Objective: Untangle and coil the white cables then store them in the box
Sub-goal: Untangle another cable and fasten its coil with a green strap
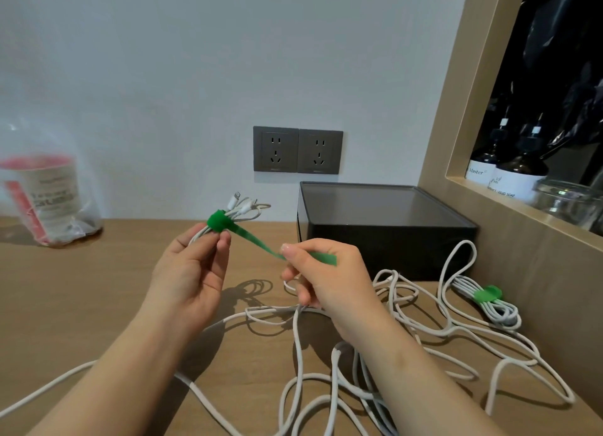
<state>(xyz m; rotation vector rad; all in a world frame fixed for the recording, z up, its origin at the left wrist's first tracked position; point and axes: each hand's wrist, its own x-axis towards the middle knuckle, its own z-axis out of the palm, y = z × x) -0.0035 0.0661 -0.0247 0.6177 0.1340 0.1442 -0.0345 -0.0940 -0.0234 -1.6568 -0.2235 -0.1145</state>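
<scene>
Left hand [192, 272] holds a coiled bundle of white cable [243, 210] above the light wooden surface [98, 289], grip closed around the coil just below a green fabric fastening strap [257, 237] wrapped round it. The cable plugs project past the strap toward the wall. Right hand [326, 282] pinches the free tail of the same strap between thumb and forefinger, grip closed on the strap, the tail drawn taut between both hands. Loose white cables [326, 386] lie tangled on the surface beneath and to the right of the hands. A second coiled white bundle [496, 311], bound by its own green strap, lies on the surface near the right-hand wooden panel, close to the black rectangular box [385, 230]. The box stands against the wall, below two grey wall sockets [297, 150]. A clear plastic bag holding a red-and-white cup [49, 194] rests at far left
</scene>
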